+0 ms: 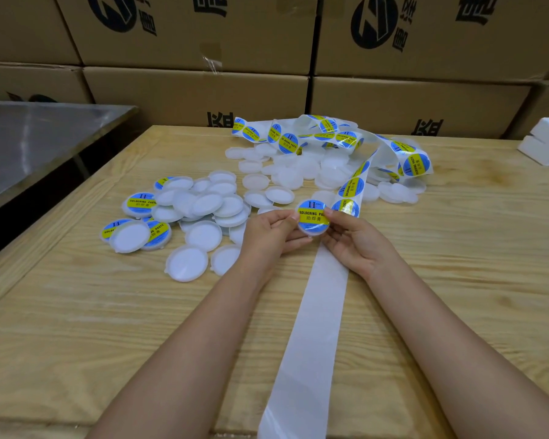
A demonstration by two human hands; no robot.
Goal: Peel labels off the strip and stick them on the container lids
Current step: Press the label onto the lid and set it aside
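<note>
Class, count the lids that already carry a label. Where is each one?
5: one lid held by both hands, one at, one at, two at and partly covered. More may be hidden.

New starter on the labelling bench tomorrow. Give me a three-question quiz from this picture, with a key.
1. True or false: the lid held by the left hand and right hand already carries a label.
2. Multiple choice: the bare backing strip runs A) toward the person, B) onto the metal table, C) under the cardboard boxes.
3. Fill in: the labelled lids lie to the ____ of the hands.

Key: 1 true; 2 A; 3 left.
</note>
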